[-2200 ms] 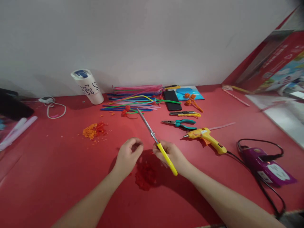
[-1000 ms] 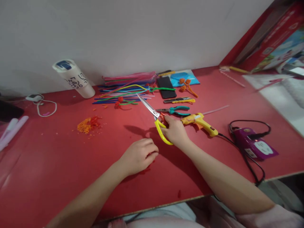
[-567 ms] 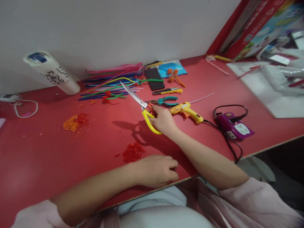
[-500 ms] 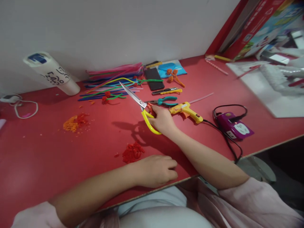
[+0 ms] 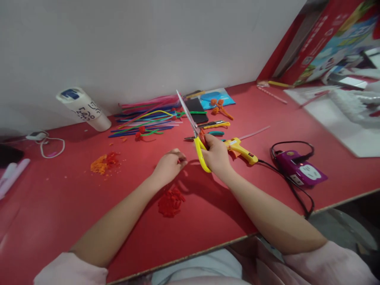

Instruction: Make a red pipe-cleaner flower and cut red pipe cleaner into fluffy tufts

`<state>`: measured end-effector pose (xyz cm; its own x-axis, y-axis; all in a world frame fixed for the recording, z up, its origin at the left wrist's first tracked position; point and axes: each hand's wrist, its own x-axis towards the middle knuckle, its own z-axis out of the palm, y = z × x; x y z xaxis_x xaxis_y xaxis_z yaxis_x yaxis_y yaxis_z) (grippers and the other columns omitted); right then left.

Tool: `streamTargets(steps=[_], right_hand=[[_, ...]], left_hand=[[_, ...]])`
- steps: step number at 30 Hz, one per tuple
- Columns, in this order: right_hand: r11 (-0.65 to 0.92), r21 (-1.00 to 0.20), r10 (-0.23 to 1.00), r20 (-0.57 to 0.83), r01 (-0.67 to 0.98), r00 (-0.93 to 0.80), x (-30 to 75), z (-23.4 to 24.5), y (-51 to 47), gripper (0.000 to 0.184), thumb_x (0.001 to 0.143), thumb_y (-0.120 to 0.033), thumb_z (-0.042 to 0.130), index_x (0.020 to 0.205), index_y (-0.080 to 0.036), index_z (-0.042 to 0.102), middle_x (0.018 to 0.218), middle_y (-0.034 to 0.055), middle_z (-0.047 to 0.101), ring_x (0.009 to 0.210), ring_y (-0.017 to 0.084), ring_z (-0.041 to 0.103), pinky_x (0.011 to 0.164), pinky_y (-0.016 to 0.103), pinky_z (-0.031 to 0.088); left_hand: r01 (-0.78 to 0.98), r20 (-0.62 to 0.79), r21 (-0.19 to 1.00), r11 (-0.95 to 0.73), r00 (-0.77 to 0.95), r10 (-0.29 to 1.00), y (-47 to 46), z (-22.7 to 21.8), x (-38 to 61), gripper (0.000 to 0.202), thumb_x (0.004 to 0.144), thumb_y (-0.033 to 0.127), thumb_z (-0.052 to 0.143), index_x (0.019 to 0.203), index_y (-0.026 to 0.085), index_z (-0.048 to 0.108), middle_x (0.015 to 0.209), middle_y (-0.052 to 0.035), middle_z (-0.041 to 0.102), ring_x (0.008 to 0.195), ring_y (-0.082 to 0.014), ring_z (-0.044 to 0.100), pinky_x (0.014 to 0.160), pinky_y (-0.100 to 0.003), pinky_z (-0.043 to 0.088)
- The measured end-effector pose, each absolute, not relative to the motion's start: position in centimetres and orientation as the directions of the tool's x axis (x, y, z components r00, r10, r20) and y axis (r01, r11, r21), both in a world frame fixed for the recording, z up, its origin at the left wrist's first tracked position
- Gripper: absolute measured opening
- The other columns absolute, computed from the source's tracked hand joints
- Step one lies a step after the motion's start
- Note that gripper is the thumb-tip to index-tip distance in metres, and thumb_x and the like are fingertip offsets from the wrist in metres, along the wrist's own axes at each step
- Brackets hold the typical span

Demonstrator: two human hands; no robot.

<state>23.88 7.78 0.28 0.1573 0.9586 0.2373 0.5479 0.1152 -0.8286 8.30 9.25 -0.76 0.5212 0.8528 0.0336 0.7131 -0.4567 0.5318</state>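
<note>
My right hand is closed round the yellow handles of a pair of scissors, whose closed blades point up and away. My left hand hovers just to their left with fingertips pinched on a small red bit that I cannot make out. Below my hands lies a heap of red clippings on the red table.
A yellow glue gun, teal pliers, a utility knife and a black phone lie behind my right hand. Coloured pipe cleaners, a white tube, an orange heap and a purple power strip sit around.
My left hand rose from the table's front edge to a spot beside the scissors. The scissors tilted more upright and came nearer my left hand.
</note>
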Motion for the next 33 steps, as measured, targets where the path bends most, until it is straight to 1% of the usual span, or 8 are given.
streamTargets(steps=[4,9,12,17,22,25,30,33], right_hand=[[0.122,-0.847,0.962,0.229,0.517,0.148,23.8,0.4,7.8,0.011,0.063,-0.027,0.048,0.060,-0.020,0.040,0.053,-0.0066,0.036,0.049,0.009,0.031,0.047,0.021,0.023],[0.117,-0.860,0.969,0.209,0.498,0.135,23.7,0.7,7.6,0.013,0.063,-0.027,0.049,0.059,-0.020,0.039,0.052,-0.0066,0.035,0.050,0.009,0.030,0.046,0.022,0.022],[0.116,-0.866,0.974,0.194,0.487,0.114,23.7,0.6,7.6,0.014,0.064,-0.029,0.049,0.060,-0.020,0.039,0.053,-0.0067,0.035,0.050,0.009,0.031,0.047,0.021,0.022],[0.122,-0.855,0.975,0.197,0.504,0.098,23.3,0.2,7.4,0.018,0.063,-0.028,0.051,0.057,-0.020,0.035,0.053,-0.0070,0.033,0.050,0.008,0.028,0.047,0.022,0.020],[0.121,-0.853,0.980,0.185,0.508,0.078,23.0,0.0,7.3,0.018,0.062,-0.029,0.051,0.058,-0.020,0.036,0.053,-0.0066,0.035,0.051,0.008,0.029,0.047,0.022,0.020],[0.103,-0.865,0.985,0.156,0.492,0.068,23.0,0.1,7.3,0.016,0.061,-0.027,0.052,0.059,-0.020,0.037,0.054,-0.0064,0.037,0.052,0.009,0.030,0.047,0.022,0.021],[0.030,-0.913,1.000,0.026,0.408,-0.014,22.2,0.8,6.8,0.016,0.061,-0.030,0.052,0.058,-0.020,0.039,0.051,-0.0068,0.037,0.049,0.008,0.033,0.045,0.021,0.023],[-0.058,-0.943,0.975,-0.125,0.327,-0.185,21.1,1.3,6.0,0.017,0.064,-0.035,0.052,0.061,-0.020,0.044,0.045,-0.0077,0.039,0.039,0.008,0.036,0.039,0.021,0.027]], left_hand=[[0.707,0.026,0.570,-0.418,0.493,0.870,10.5,-1.3,7.6,0.018,0.078,0.018,0.048,0.079,0.015,0.066,0.076,-0.0046,0.059,0.070,-0.0155,0.056,0.067,-0.028,0.043],[0.715,0.022,0.586,-0.382,0.457,0.889,9.3,0.7,5.3,0.016,0.076,0.021,0.050,0.076,0.014,0.065,0.074,-0.0038,0.058,0.068,-0.0157,0.054,0.064,-0.028,0.041],[0.667,-0.082,0.608,-0.431,0.592,0.802,7.4,1.5,4.4,0.013,0.075,0.023,0.052,0.072,0.017,0.063,0.073,-0.0016,0.057,0.069,-0.0148,0.054,0.065,-0.026,0.041],[0.734,-0.130,0.528,-0.427,0.567,0.814,4.8,0.5,4.8,0.005,0.068,0.018,0.055,0.070,0.018,0.061,0.073,-0.0025,0.057,0.073,-0.0181,0.053,0.068,-0.029,0.038],[0.723,-0.154,0.609,-0.325,0.510,0.846,4.6,-0.7,5.6,0.013,0.061,0.007,0.050,0.059,0.018,0.058,0.070,-0.0036,0.058,0.070,-0.0186,0.053,0.069,-0.031,0.038],[0.691,-0.169,0.689,-0.221,0.449,0.877,4.9,-0.7,5.4,0.009,0.062,0.010,0.051,0.060,0.017,0.057,0.067,-0.0032,0.058,0.064,-0.0169,0.053,0.062,-0.029,0.039],[0.497,-0.228,0.867,0.012,0.376,0.898,5.0,0.5,4.1,0.014,0.078,0.027,0.045,0.070,0.016,0.050,0.065,-0.0031,0.063,0.052,-0.0113,0.055,0.051,-0.024,0.042],[0.090,-0.304,0.953,0.291,0.333,0.893,4.4,0.8,3.6,0.015,0.072,0.028,0.058,0.072,0.015,0.050,0.066,-0.0027,0.064,0.054,-0.0094,0.057,0.052,-0.021,0.042]])
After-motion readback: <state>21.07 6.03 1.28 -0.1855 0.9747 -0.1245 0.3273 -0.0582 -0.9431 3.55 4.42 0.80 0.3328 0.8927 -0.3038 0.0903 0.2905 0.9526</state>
